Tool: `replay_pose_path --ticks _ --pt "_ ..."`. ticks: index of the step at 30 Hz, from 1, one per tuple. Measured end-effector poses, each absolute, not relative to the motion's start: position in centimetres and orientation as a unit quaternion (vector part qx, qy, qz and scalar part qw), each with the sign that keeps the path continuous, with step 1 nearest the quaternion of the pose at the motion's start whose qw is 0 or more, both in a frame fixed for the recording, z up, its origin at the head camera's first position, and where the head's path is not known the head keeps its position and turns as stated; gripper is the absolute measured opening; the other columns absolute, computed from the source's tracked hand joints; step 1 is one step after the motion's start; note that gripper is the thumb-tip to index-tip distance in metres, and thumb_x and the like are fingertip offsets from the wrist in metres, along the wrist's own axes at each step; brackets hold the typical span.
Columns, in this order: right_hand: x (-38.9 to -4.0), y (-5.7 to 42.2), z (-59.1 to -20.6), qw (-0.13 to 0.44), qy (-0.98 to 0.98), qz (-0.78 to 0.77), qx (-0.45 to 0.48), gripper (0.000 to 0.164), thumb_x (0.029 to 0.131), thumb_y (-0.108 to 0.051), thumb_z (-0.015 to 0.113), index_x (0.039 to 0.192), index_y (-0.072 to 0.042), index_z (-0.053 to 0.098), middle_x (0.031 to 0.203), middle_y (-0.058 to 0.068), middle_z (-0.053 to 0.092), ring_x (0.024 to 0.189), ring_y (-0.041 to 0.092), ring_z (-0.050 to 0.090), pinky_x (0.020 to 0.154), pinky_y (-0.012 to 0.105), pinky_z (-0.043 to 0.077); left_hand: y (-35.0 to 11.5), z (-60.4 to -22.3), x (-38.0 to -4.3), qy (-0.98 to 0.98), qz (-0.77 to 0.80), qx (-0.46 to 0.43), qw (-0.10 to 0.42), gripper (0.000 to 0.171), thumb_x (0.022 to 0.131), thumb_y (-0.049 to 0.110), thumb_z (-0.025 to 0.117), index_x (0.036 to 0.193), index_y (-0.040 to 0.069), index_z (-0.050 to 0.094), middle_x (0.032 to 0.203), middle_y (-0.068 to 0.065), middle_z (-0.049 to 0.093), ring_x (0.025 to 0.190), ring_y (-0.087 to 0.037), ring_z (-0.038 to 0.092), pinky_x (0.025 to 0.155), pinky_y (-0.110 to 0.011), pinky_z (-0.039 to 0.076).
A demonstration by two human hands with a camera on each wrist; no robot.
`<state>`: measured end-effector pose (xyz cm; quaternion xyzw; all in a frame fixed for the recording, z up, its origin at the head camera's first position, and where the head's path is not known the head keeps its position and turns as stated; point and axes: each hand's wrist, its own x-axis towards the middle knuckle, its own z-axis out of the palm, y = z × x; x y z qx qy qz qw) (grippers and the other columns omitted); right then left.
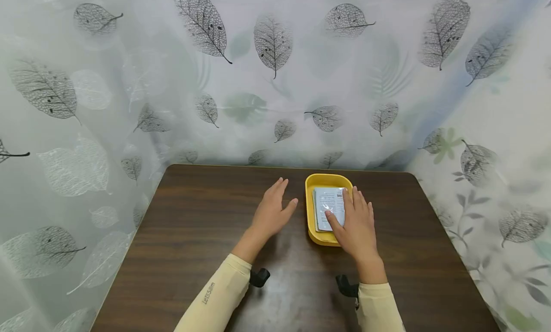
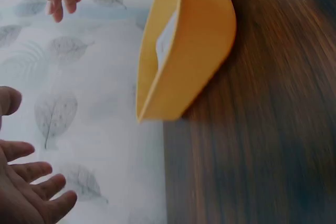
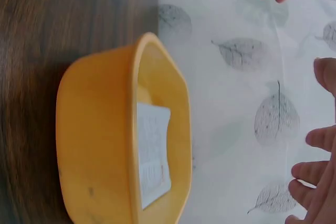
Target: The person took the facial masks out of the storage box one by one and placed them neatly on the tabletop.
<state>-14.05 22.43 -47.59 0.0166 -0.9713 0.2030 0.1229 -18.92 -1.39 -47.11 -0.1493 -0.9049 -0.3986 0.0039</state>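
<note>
A yellow tray (image 1: 311,212) sits on the dark wooden table (image 1: 193,236), right of the middle. Inside it lies a stack of pale blue and white packets (image 1: 328,205) with printed text. My right hand (image 1: 355,219) is spread over the tray's right side with straight fingers and its thumb above the packets; I cannot tell whether it touches them. Just left of the tray, my left hand (image 1: 273,210) is open and holds nothing. The right wrist view shows the tray (image 3: 100,129), a packet (image 3: 152,156) and my right fingers (image 3: 315,177). In the left wrist view the tray (image 2: 194,45) is beside my left fingers (image 2: 31,182).
A leaf-printed curtain (image 1: 275,83) encloses the table at the back and on both sides. Bare wood (image 2: 252,145) runs round the tray to the table's edges. Both arms wear cream sleeves (image 1: 215,293), each with a black wrist mount.
</note>
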Motion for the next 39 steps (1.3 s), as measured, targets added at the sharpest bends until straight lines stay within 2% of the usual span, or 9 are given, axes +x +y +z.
replay_pose_path --ticks 9,16,21,27,33,39 --pt "-13.8 24.6 -48.4 0.161 -0.951 0.263 -0.014 0.082 0.099 -0.044 0.06 0.162 -0.004 0.024 0.169 0.024 0.02 0.155 0.046 0.019 0.124 0.068 0.01 2.8 -47.0 -20.2 -0.852 -0.505 -0.137 -0.021 0.067 0.102 0.038 0.056 0.161 0.019 0.032 0.165 -0.007 0.036 0.152 -0.029 0.036 0.122 -0.053 0.034" --pt "-13.6 26.0 -49.5 0.152 -0.943 0.292 -0.039 0.084 0.1 -0.046 0.057 0.163 -0.006 0.019 0.171 0.019 0.016 0.155 0.045 0.018 0.125 0.067 0.008 6.1 -47.6 -21.0 -0.787 -0.606 -0.11 -0.051 0.07 0.099 0.031 0.061 0.16 0.012 0.032 0.163 -0.01 0.04 0.148 -0.027 0.043 0.119 -0.045 0.04" --pt "-13.5 26.8 -50.9 0.153 -0.936 0.315 -0.046 0.084 0.1 -0.046 0.058 0.164 -0.008 0.02 0.171 0.017 0.018 0.155 0.044 0.02 0.125 0.066 0.011 8.4 -48.5 -21.3 -0.753 -0.647 -0.092 -0.075 0.071 0.099 0.026 0.063 0.16 0.01 0.031 0.163 -0.013 0.039 0.15 -0.028 0.041 0.12 -0.045 0.04" --pt "-13.1 27.2 -52.8 0.146 -0.925 0.347 -0.049 0.083 0.1 -0.043 0.059 0.164 -0.008 0.019 0.171 0.017 0.018 0.155 0.045 0.021 0.125 0.066 0.013 10.8 -49.8 -21.4 -0.739 -0.664 -0.068 -0.092 0.078 0.095 0.024 0.068 0.161 0.013 0.03 0.166 -0.01 0.035 0.152 -0.029 0.037 0.121 -0.046 0.038" --pt "-12.6 27.7 -54.8 0.128 -0.914 0.379 -0.068 0.08 0.101 -0.039 0.059 0.164 -0.009 0.019 0.171 0.016 0.017 0.156 0.044 0.019 0.123 0.067 0.017 12.2 -51.3 -21.4 -0.709 -0.696 -0.025 -0.111 0.083 0.089 0.013 0.073 0.16 0.012 0.031 0.163 -0.014 0.037 0.153 -0.031 0.033 0.123 -0.048 0.034" --pt "-12.4 28.0 -56.9 0.135 -0.896 0.417 -0.078 0.075 0.101 -0.031 0.058 0.162 -0.004 0.024 0.169 0.019 0.023 0.155 0.043 0.022 0.124 0.064 0.018 13.1 -52.5 -21.6 -0.71 -0.695 0.019 -0.111 0.083 0.086 0.006 0.073 0.159 0.009 0.033 0.165 -0.015 0.034 0.151 -0.034 0.036 0.122 -0.048 0.035"
